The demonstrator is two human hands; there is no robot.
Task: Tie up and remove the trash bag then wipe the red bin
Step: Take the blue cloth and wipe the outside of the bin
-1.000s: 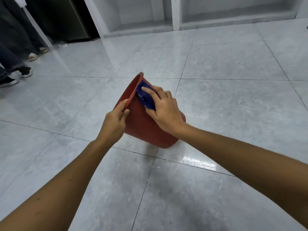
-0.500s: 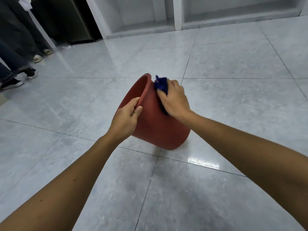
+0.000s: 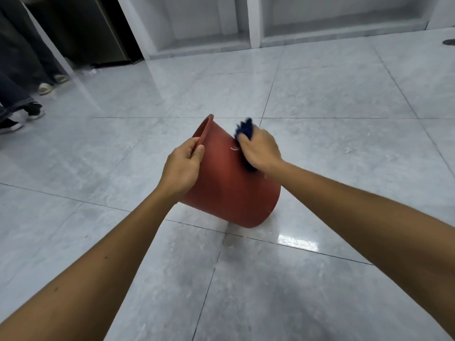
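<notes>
Nearest the camera, two bare forearms reach forward over the grey tiled floor (image 3: pixel 320 89). At their ends, the left hand (image 3: pixel 181 166) pinches the near rim of the red bin (image 3: pixel 229 183), thumb on the outer wall and fingers hooked over the lip. The right hand (image 3: pixel 261 150) is closed around a bunched blue cloth (image 3: pixel 245 129) and presses it flat against the upper right side of the bin wall.

No trash bag is visible, so the step in hand is judged to be the wiping of the bin exterior. A pale mark shows on the wall just left of the cloth. The next move is judged to call for a steady rim grip while the cloth travels over unwiped wall; turning the bin would expose the remaining sides.

The bin sits on the floor at mid-frame, tilted, with only its base edge near the tile joint in contact. Its long axis runs from the base at lower right to the mouth at upper left. The mouth points up and away to the left.

Farther off, at far left, the shoes (image 3: pixel 37 110) of other persons stand on the floor. White wall recesses (image 3: pixel 332 18) close the background.
</notes>
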